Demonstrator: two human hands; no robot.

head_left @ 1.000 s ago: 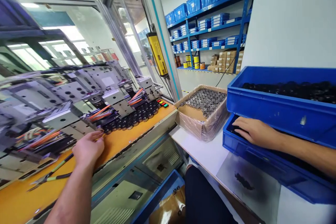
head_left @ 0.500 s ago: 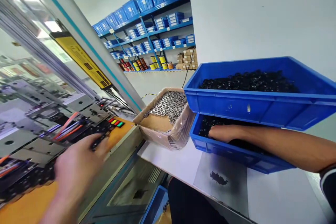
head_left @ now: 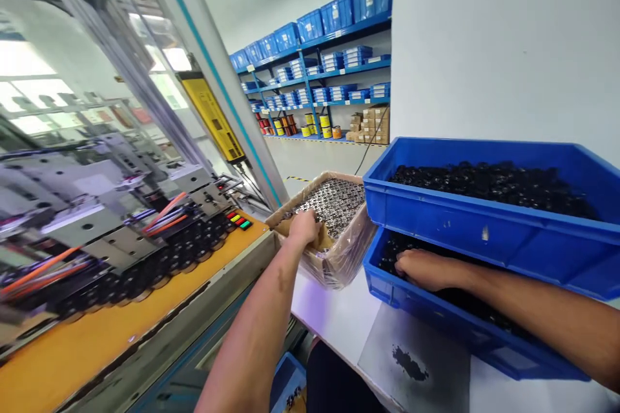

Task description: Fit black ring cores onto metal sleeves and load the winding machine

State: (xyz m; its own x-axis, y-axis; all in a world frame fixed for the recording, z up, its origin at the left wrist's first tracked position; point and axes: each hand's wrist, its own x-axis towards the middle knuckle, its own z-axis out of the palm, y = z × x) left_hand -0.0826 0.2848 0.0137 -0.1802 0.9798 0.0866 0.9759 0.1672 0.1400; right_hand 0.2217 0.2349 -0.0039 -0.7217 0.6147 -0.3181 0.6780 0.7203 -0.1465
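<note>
A: Since the carton (head_left: 334,251) sits just left of the lower bin (head_left: 387,281), touching or nearly so, I can work both at once without turning. Left hand (head_left: 304,227) is at the carton's near-left rim, over the bare cardboard patch where the metal parts (head_left: 334,201) have been cleared away.

B: Fingers on that hand?

A: Curled down toward the parts, pressed fairly close together. Whether they pinch one I cannot tell; the tips are hidden behind the knuckles.

B: And the right hand (head_left: 423,269)?

A: Inside the lower bin, at its left end nearest the carton, palm down on the black parts (head_left: 400,246). Fingers lie flat and slightly apart; nothing visibly gripped.

B: Why the second bin on top?

A: My reading: the upper bin (head_left: 484,232) is set back and to the right of the carton, so the lower bin's left end stays open for reaching. It is also heaped with black parts.

B: Anything left of the carton?

A: The orange bench (head_left: 97,342) with a row of black pieces (head_left: 194,246) under the machine's fixtures, and coloured buttons (head_left: 238,219) just beside the carton. Shelves (head_left: 329,71) stand well behind it.
</note>
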